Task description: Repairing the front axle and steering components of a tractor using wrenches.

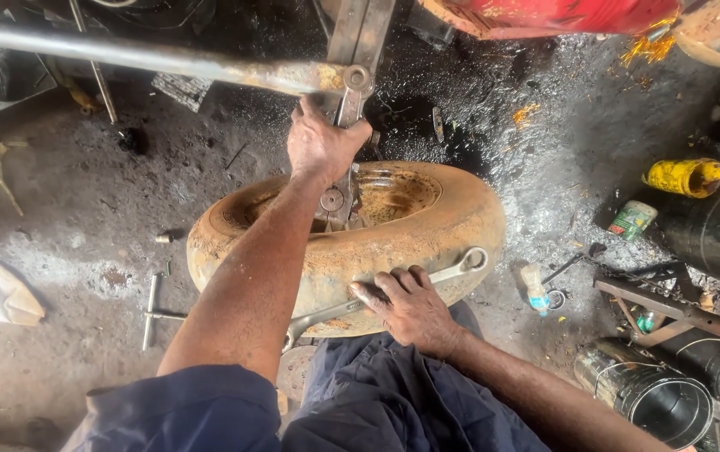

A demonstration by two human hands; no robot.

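Working on a dusty tyre (pixel 427 238) lying flat on the floor.
Left hand (pixel 320 142) clamping round the metal arm (pixel 351 96) above the rim, right hand (pixel 410 305) pressing a long spanner (pixel 452 269) against the sidewall.

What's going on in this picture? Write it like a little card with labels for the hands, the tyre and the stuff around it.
Place: dark, oily workshop floor
Main thing: muddy tyre lying flat
Left hand: grips a metal lever over the tyre's middle
Right hand: presses a long spanner against the tyre's side
Nearby: yellow can, small bottle, T-shaped wrench, metal cylinders
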